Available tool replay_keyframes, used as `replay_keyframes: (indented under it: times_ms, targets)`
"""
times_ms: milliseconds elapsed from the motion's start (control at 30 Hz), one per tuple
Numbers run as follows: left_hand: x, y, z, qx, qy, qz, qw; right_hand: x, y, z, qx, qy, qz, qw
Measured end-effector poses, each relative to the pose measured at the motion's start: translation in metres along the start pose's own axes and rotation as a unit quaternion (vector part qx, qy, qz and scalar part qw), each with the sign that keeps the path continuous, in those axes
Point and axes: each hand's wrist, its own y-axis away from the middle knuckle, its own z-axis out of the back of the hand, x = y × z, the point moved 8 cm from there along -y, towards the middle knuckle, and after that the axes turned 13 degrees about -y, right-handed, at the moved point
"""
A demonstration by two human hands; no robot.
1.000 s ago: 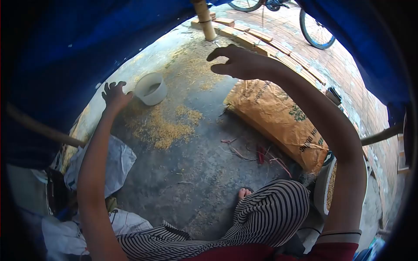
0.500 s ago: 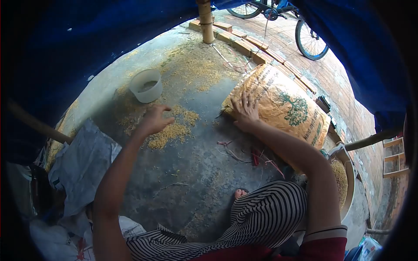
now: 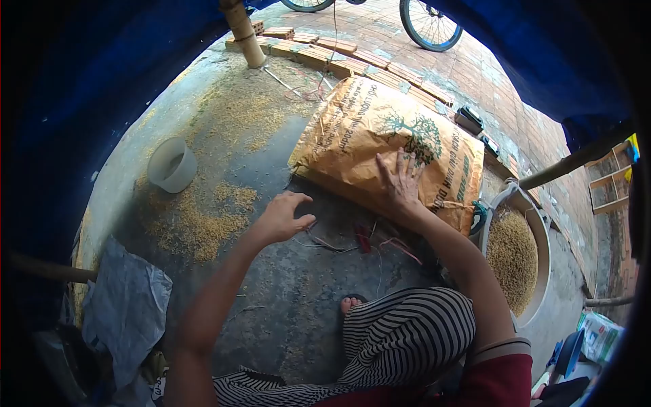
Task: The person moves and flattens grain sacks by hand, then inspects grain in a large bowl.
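A full brown paper sack (image 3: 352, 136) with green tree print and dark lettering lies on its side on the concrete floor. My right hand (image 3: 404, 182) rests on top of it, fingers spread flat over the print. My left hand (image 3: 283, 216) hovers above the floor short of the sack's lower left end, thumb and fingers curved apart with nothing between them. Loose grain (image 3: 203, 230) is scattered on the floor left of that hand. Beyond the grain stands a translucent plastic tub (image 3: 173, 166). Pink and white string (image 3: 400, 249) lies below the sack.
At right, a large basin (image 3: 540, 271) holds a heap of grain (image 3: 512, 261). A grey plastic sheet (image 3: 129, 305) lies at left. Bricks (image 3: 319, 54) line the far edge near a bamboo post (image 3: 244, 37). Another pole (image 3: 576, 159) crosses at right. A bicycle wheel (image 3: 430, 27) stands outside.
My right hand has shifted along the sack from its left end toward its middle. My left hand has moved right, away from the grain and nearer the sack. The view has turned rightward.
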Motion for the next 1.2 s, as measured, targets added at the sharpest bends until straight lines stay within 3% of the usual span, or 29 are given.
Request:
replay_keyframes:
  times_ms: [33,67,100,233,300,400,500,667,767,867,1000,1100,1200]
  targets:
    - [-0.006,-0.005,-0.004,0.004,0.0,-0.003,1.0,-0.011,-0.008,-0.001,0.028,0.021,-0.012,0.999]
    - [-0.01,-0.009,-0.01,0.017,-0.001,-0.01,1.0,-0.025,-0.019,0.002,-0.018,0.026,-0.004,0.999]
    - [-0.013,-0.012,-0.016,0.029,-0.001,-0.015,0.999,-0.03,-0.028,0.017,0.024,-0.022,-0.028,0.999]
    - [-0.008,-0.016,-0.035,0.049,0.018,-0.012,0.999,-0.074,-0.078,0.048,0.035,-0.151,-0.122,0.98]
    - [-0.002,-0.015,-0.044,0.064,0.018,-0.002,0.998,-0.078,-0.084,0.044,0.06,-0.17,-0.126,0.976]
    - [-0.002,-0.011,-0.046,0.101,0.029,0.013,0.994,-0.049,-0.057,-0.005,0.237,-0.058,-0.089,0.966]
    - [0.005,-0.007,-0.049,0.098,0.059,0.015,0.993,-0.029,-0.034,-0.017,0.168,0.058,-0.011,0.984]
    - [0.014,0.001,-0.04,0.081,0.02,0.014,0.996,-0.022,-0.034,-0.003,0.237,0.017,-0.018,0.971]
    - [0.026,0.008,-0.035,0.073,0.019,0.023,0.997,0.018,-0.035,0.011,0.242,0.011,0.022,0.97]
    - [0.033,0.017,-0.026,0.075,0.012,0.04,0.996,0.074,-0.043,0.02,0.188,-0.071,0.109,0.974]
    - [0.046,0.036,-0.017,0.089,-0.016,0.058,0.994,0.137,-0.059,0.031,0.238,-0.08,0.153,0.956]
    - [0.072,0.066,0.002,0.097,-0.057,0.055,0.992,0.182,-0.08,0.041,0.236,-0.089,0.178,0.951]
    - [0.128,0.111,0.029,0.097,-0.057,0.117,0.987,0.237,-0.095,0.053,0.246,-0.127,0.273,0.921]
